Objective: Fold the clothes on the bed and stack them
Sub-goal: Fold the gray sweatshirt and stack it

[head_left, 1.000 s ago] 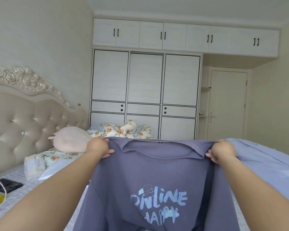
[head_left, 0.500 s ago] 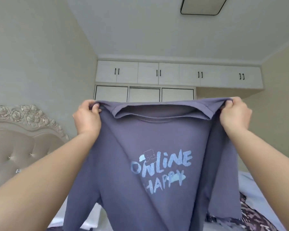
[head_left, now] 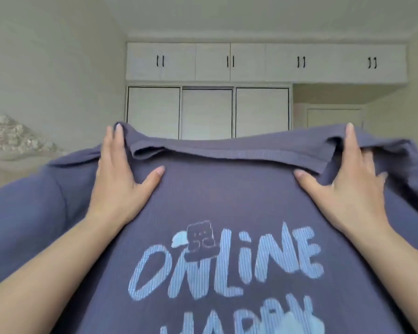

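Observation:
A blue-purple T-shirt (head_left: 227,189) with a pale "ONLINE HAPPY" print hangs spread out close in front of me, filling the lower view, print side toward me. My left hand (head_left: 121,179) holds its left shoulder beside the collar, thumb spread across the front and one finger straight up along the top edge. At the other shoulder my right hand (head_left: 345,189) does the same, with cloth folded over its outer fingers. The remaining fingers of both hands are hidden behind the fabric. The bed and other clothes are hidden by the shirt.
A white wardrobe (head_left: 206,112) with upper cabinets (head_left: 266,61) stands against the far wall. The carved headboard (head_left: 12,138) shows at the left edge, and a door (head_left: 333,116) at the back right.
The shirt rose from bed height to chest height, then came much closer to my face. Both hands went from bunched grips at the shoulders to flatter holds with thumbs spread on the front.

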